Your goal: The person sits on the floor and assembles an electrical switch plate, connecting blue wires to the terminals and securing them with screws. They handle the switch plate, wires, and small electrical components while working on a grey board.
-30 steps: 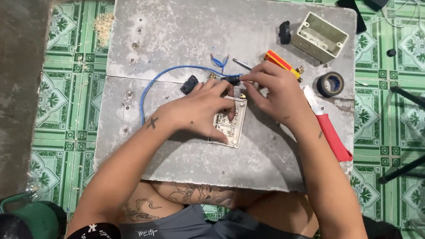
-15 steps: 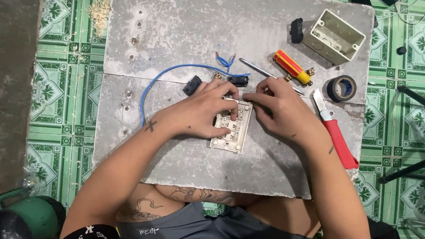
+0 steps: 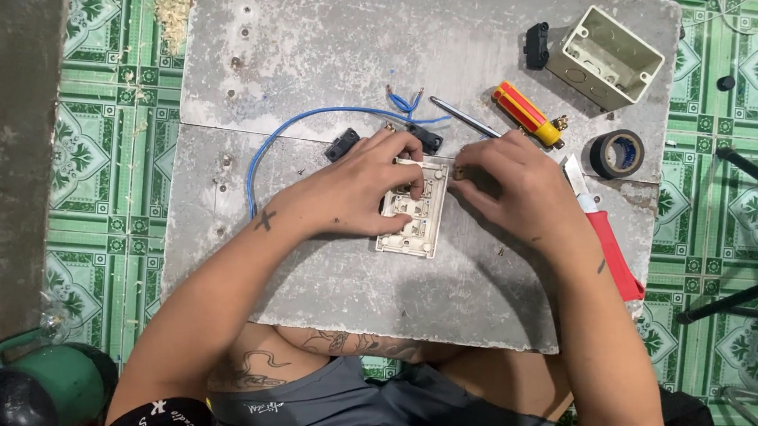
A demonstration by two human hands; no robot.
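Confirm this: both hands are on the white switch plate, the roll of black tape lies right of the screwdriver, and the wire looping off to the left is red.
Not quite. The head view shows the wire is blue, not red. The rest stands: left hand and right hand on the switch plate, black tape right of the screwdriver.
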